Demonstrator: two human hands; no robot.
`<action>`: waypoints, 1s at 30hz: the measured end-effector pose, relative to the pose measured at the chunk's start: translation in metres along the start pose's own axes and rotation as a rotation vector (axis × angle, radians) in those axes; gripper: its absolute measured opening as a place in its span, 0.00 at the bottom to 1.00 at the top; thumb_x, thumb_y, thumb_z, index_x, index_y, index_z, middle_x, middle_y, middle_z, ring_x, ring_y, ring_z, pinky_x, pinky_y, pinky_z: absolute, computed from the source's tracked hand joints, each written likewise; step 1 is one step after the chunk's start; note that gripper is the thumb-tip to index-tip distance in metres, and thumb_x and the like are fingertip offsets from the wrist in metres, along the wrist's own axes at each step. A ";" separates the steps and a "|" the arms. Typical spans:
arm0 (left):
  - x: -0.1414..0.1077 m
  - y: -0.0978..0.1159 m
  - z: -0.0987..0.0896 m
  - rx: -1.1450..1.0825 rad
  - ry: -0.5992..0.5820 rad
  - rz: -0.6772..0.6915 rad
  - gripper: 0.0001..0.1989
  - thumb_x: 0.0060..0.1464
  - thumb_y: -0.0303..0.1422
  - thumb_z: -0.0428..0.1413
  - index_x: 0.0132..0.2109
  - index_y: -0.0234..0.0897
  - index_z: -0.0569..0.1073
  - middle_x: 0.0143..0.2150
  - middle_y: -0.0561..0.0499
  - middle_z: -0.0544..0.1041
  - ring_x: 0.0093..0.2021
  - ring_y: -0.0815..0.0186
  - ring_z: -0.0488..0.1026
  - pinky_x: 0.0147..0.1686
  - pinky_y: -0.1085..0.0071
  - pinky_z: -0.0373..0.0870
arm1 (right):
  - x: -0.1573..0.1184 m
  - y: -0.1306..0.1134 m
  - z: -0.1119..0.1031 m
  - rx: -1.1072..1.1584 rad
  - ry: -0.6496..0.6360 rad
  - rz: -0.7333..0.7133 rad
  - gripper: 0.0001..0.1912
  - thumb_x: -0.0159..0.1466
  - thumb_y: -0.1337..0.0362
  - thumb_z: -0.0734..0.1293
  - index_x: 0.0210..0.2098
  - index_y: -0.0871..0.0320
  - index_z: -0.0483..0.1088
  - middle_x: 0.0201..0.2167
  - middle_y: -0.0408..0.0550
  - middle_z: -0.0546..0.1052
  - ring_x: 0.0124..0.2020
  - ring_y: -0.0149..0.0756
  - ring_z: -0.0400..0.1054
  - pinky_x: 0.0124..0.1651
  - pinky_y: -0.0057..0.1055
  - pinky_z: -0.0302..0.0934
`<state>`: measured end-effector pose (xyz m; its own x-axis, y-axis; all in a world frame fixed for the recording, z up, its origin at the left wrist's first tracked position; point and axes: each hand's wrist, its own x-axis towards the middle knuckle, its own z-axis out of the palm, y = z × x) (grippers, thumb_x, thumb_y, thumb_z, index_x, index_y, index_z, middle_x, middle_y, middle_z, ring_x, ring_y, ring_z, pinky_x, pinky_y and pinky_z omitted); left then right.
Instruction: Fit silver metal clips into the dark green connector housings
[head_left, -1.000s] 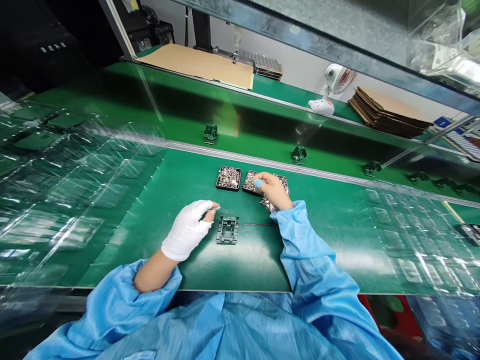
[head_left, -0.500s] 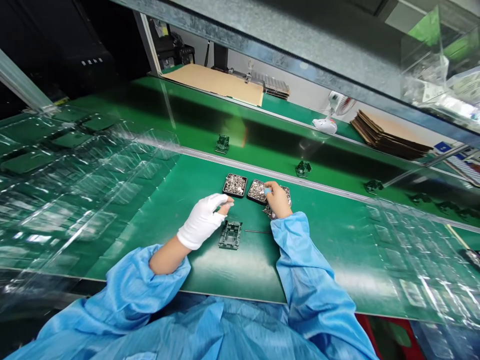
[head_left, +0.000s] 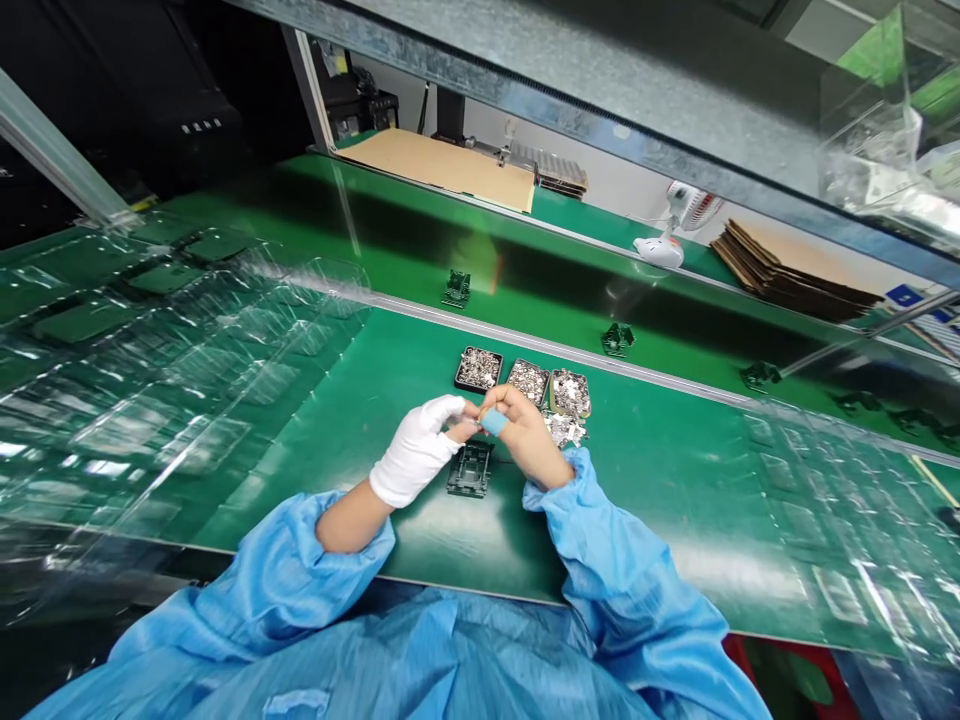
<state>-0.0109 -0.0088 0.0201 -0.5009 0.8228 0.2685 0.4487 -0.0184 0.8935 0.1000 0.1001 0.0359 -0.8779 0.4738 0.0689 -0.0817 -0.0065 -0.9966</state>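
Observation:
My left hand [head_left: 420, 448], in a white glove with bare fingertips, is pinched closed above the circuit board assembly [head_left: 470, 470]. Its fingertips meet those of my right hand [head_left: 525, 430], which is bare with a blue wrap on one finger and also pinched. Whatever lies between the fingers is too small to make out. The green board assembly lies flat on the bench just under the hands. Behind them stand a left tray [head_left: 478, 370], a middle tray [head_left: 529, 380] and a right tray [head_left: 570, 392], all full of small shiny metal parts. Loose metal parts [head_left: 566, 430] lie beside my right hand.
Clear plastic blister trays [head_left: 180, 370] cover the bench's left side, with more clear trays [head_left: 840, 500] at right. Beyond a metal rail [head_left: 525, 345], several board assemblies [head_left: 617, 339] sit on a green strip. A metal shelf [head_left: 600, 110] hangs overhead.
My right hand has moved left and nearer from the metal-part trays to meet my left fingertips. The right tray now shows in full. The view has shifted slightly.

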 end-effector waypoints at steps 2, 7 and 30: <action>-0.002 -0.001 -0.001 0.038 0.017 0.048 0.11 0.52 0.42 0.52 0.31 0.39 0.70 0.30 0.52 0.74 0.31 0.65 0.71 0.37 0.68 0.70 | -0.004 0.000 0.005 -0.010 0.031 -0.012 0.13 0.55 0.56 0.68 0.32 0.55 0.63 0.26 0.40 0.67 0.27 0.29 0.60 0.32 0.28 0.57; -0.008 0.002 -0.001 0.047 0.031 0.171 0.11 0.54 0.39 0.51 0.27 0.38 0.67 0.27 0.53 0.71 0.28 0.67 0.67 0.35 0.70 0.67 | -0.014 0.001 0.002 -0.001 0.016 0.012 0.11 0.58 0.55 0.66 0.34 0.56 0.68 0.27 0.42 0.70 0.28 0.30 0.64 0.35 0.30 0.60; -0.014 0.008 -0.002 -0.191 -0.315 -0.074 0.20 0.57 0.43 0.47 0.22 0.36 0.64 0.20 0.56 0.64 0.22 0.71 0.61 0.27 0.73 0.59 | -0.038 0.008 -0.011 -0.964 -0.017 -0.629 0.07 0.65 0.67 0.59 0.42 0.56 0.67 0.36 0.50 0.74 0.39 0.37 0.66 0.45 0.37 0.62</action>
<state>-0.0020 -0.0214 0.0243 -0.2611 0.9598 0.1034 0.2584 -0.0338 0.9655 0.1381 0.0915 0.0249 -0.8167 0.1423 0.5592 -0.1194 0.9065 -0.4050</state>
